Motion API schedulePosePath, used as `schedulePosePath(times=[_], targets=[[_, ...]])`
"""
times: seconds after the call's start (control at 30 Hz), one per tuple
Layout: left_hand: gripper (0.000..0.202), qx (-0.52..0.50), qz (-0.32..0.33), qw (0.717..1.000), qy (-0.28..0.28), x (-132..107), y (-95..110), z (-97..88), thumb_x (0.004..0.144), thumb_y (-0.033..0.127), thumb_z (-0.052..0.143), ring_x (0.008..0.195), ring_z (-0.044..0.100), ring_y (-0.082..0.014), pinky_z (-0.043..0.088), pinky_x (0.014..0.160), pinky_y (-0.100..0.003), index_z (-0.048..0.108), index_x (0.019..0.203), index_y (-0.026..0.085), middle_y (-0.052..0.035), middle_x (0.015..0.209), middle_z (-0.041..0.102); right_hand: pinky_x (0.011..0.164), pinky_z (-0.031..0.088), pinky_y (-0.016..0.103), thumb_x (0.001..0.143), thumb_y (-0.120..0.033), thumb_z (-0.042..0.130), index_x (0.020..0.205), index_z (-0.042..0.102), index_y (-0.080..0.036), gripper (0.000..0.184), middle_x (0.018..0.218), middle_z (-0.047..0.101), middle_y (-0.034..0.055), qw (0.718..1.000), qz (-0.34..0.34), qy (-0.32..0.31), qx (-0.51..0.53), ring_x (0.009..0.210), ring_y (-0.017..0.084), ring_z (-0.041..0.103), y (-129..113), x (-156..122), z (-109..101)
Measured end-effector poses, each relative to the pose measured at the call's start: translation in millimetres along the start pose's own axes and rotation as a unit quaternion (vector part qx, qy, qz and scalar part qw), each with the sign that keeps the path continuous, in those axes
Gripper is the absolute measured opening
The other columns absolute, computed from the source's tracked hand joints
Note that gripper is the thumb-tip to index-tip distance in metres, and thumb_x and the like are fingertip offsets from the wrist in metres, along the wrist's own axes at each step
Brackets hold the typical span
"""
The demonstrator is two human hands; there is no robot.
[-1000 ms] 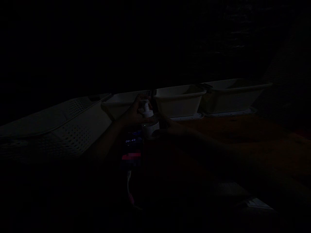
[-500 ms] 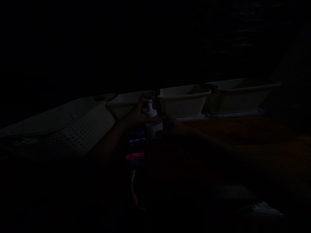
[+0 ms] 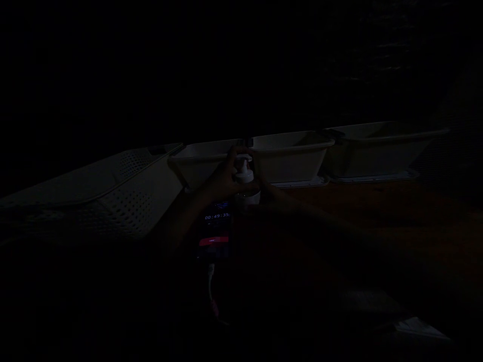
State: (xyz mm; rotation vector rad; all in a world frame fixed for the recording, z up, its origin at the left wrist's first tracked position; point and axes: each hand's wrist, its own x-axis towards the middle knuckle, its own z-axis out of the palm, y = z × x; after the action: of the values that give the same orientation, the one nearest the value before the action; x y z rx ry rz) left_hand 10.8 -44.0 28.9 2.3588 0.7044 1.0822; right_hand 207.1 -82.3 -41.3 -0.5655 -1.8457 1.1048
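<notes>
A white-topped pump bottle stands upright near the centre of the frame, its nozzle and collar the palest parts of it, its base obscured by darkness. The left hand is clamped on the upper part of the bottle, fingers curled behind the pump head and thumb laid across the front below the collar. The right hand lies against the right side of the bottle's body; its fingers are too dark to tell whether they grip. Immediately below and to the left of the bottle, a smartphone displays the reading 00:49:35 above a red bar. A white charging cable runs from its lower end toward the bottom of the frame and bears a pinkish section. Behind the hands, three pale tubs stand in a row: a left tub, a middle tub and a right tub. White flat rims show beneath the middle and right ones. A perforated plastic basket occupies the left of the frame. The reddish-brown worktop is visible at centre right. A pale flat item, not identifiable, lies at lower right.
</notes>
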Motion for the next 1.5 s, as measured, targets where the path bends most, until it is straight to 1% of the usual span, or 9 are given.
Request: schedulePosePath(times=[0.13,0.27,0.43,0.67,0.8,0.9,1.1,1.33,1.5], targets=[[0.09,0.014,0.01,1.0,-0.001,0,3,1.3,0.066,0.035,0.094,0.108,0.07,-0.0239,0.058,0.083,-0.036,0.044,0.141,0.032,-0.008,0.132,0.063,0.119,0.049,0.054,0.084,-0.038,0.088,0.169,0.018,-0.034,0.11,0.169,0.042,0.0121,1.0,0.006,0.013,-0.018,0.151,0.031,0.05,0,-2,0],[0.089,0.027,0.034,0.999,-0.006,-1,3,2.1,0.069,0.036,0.093,0.108,0.07,-0.0246,0.059,0.084,-0.038,0.043,0.143,0.031,-0.0093,0.132,0.064,0.125,0.042,0.053,0.083,-0.038,0.088,0.166,0.028,-0.031,0.103,0.17,0.04,0.0114,0.999,-0.022,0.039,-0.031,0.156,0.032,0.042,0,-2,2],[0.09,0.036,0.049,0.998,-0.029,-2,2,2.2,0.073,0.038,0.091,0.103,0.071,-0.0246,0.06,0.085,-0.04,0.039,0.146,0.033,-0.008,0.125,0.067,0.118,0.05,0.056,0.083,-0.042,0.088,0.17,0.018,-0.029,0.112,0.163,0.05,0.0157,0.998,0.025,0.06,-0.011,0.147,0.035,0.055,-4,-4,9],[0.093,0.041,0.087,0.995,-0.04,-1,1,2.1,0.078,0.037,0.087,0.116,0.069,-0.0282,0.06,0.092,-0.041,0.033,0.154,0.031,-0.0133,0.139,0.063,0.127,0.038,0.054,0.082,-0.041,0.089,0.169,0.024,-0.026,0.11,0.169,0.04,0.0163,0.994,-0.024,0.056,-0.095,0.156,0.033,0.043,-9,-1,0],[0.106,0.046,0.121,0.99,-0.047,-2,-5,7.7,0.08,0.037,0.085,0.131,0.063,-0.0323,0.056,0.104,-0.048,0.019,0.163,0.032,-0.0177,0.153,0.053,0.124,0.043,0.051,0.081,-0.045,0.087,0.171,0.012,-0.026,0.119,0.172,0.035,0.0178,0.997,-0.058,0.035,-0.048,0.156,0.034,0.042,-2,4,-10],[0.118,0.054,0.124,0.989,-0.052,-1,-9,9.5,0.078,0.038,0.087,0.146,0.052,-0.0368,0.05,0.114,-0.053,0.011,0.167,0.034,-0.019,0.165,0.042,0.126,0.04,0.05,0.08,-0.045,0.087,0.169,0.016,-0.025,0.115,0.173,0.033,0.0173,0.995,-0.085,0.031,-0.029,0.157,0.034,0.04,5,7,-15],[0.129,0.006,0.062,0.996,-0.071,1,-20,3.3,0.074,0.044,0.09,0.149,0.05,-0.0377,0.048,0.116,-0.055,0.004,0.17,0.035,-0.0186,0.165,0.044,0.113,0.052,0.052,0.076,-0.046,0.088,0.157,0.032,-0.023,0.101,0.157,0.051,0.0207,0.993,-0.033,0.081,-0.08,0.14,0.036,0.058,2,5,-20],[0.097,0.034,-0.075,0.992,-0.093,-2,-23,-3.2,0.071,0.057,0.088,0.143,0.055,-0.0406,0.047,0.116,-0.056,0.052,0.153,0.018,-0.0206,0.157,0.055,0.092,0.06,0.052,0.066,-0.053,0.093,0.126,0.047,-0.021,0.082,0.126,0.063,0.0164,0.972,0.039,0.172,-0.156,0.112,0.032,0.066,7,5,-26],[0.111,0.054,-0.068,0.988,-0.132,-4,-27,-6.3,0.064,0.053,0.093,0.137,0.061,-0.0374,0.051,0.111,-0.052,0.042,0.16,0.024,-0.0182,0.155,0.058,0.092,0.06,0.051,0.061,-0.047,0.095,0.119,0.054,-0.024,0.074,0.118,0.067,0.0096,0.977,0.09,0.166,-0.101,0.102,0.028,0.068,0,6,-29]])
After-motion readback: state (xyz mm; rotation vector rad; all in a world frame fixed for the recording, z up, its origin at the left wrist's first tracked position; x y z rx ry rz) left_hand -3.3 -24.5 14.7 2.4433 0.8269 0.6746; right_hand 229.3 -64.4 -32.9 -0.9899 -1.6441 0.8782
